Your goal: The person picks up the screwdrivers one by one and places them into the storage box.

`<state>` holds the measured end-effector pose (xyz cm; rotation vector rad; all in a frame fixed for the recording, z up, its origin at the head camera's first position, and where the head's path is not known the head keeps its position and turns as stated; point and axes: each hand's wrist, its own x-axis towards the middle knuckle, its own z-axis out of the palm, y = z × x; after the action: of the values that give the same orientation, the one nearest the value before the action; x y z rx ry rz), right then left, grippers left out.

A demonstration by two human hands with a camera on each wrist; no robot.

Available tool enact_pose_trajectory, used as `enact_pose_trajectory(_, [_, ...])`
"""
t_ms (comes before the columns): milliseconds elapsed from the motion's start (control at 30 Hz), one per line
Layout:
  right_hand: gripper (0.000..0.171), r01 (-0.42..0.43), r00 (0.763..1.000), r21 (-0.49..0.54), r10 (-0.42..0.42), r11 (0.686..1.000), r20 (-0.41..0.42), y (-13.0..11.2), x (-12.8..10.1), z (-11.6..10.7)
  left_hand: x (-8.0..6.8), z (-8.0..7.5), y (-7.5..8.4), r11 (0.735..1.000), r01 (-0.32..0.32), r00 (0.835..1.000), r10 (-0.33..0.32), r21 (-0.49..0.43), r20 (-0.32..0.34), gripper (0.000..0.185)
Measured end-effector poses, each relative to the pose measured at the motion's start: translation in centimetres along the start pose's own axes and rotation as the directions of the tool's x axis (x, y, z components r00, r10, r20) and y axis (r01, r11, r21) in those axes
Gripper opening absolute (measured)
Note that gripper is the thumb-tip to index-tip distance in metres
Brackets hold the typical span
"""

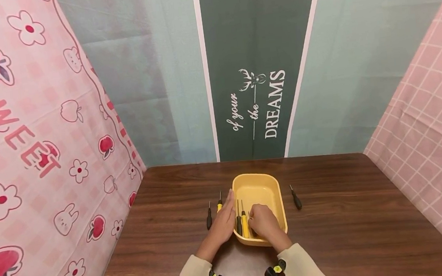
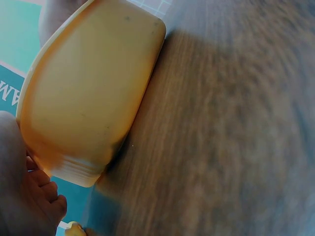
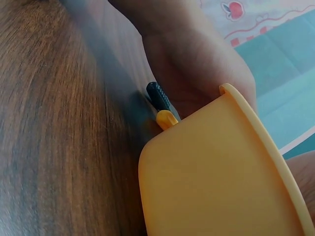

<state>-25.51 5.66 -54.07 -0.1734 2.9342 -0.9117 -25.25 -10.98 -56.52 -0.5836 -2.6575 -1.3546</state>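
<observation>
A yellow plastic tray stands on the dark wooden table. A black-handled screwdriver and a yellow-handled screwdriver lie inside it along its left wall. My left hand rests with straight fingers against the tray's outer left side. My right hand is inside the tray next to the yellow-handled one, fingers curled down; what lies under them is hidden. The right wrist view shows the tray wall with the left hand behind it. The left wrist view shows the tray's outer wall.
Left of the tray lie a black screwdriver and a yellow-handled one, partly covered by my left hand. Another black screwdriver lies to the tray's right. Patterned cloth walls close in the table on three sides.
</observation>
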Motion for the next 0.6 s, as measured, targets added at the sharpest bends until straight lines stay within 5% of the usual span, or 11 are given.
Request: enact_pose_trajectory(600, [0.015, -0.01, 1.0, 0.09, 0.008, 0.996, 0.024, 0.18, 0.13, 0.28, 0.06, 0.01, 0.11, 1.0, -0.002, 1.0, 0.002, -0.003, 0.001, 0.052])
